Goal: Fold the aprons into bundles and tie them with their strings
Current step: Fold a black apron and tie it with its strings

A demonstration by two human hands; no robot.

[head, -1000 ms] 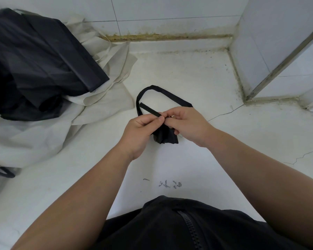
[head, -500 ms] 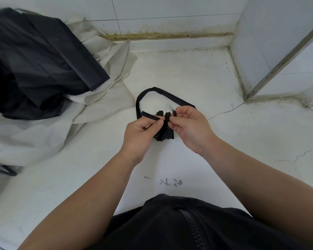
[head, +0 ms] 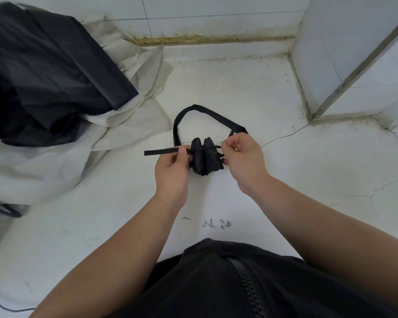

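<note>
We are near the end of tying one apron. It is folded down to a small black bundle [head: 206,160] that sits on the white tabletop [head: 239,83] just between our hands, near the middle of the scene. Its string [head: 202,148] runs taut across the bundle's waist and pinches the cloth into two lobes.

The left hand [head: 171,171] has its grip clamped on the string at the bundle's left side, and the free end sticks out further left. The right hand [head: 244,157] has its grip closed on the other end at the right side. We judge that we are drawing a knot tight, though the knot itself is hidden behind the fingers and we cannot tell if it is finished. The wide loop [head: 200,109] of the apron arches loose on the far side of the bundle.

Much is left, as far as we can see. A heap of black aprons [head: 44,76] lies unfolded at the far left, on top of crumpled white cloth [head: 129,125]. How many are in it we cannot tell.
</note>
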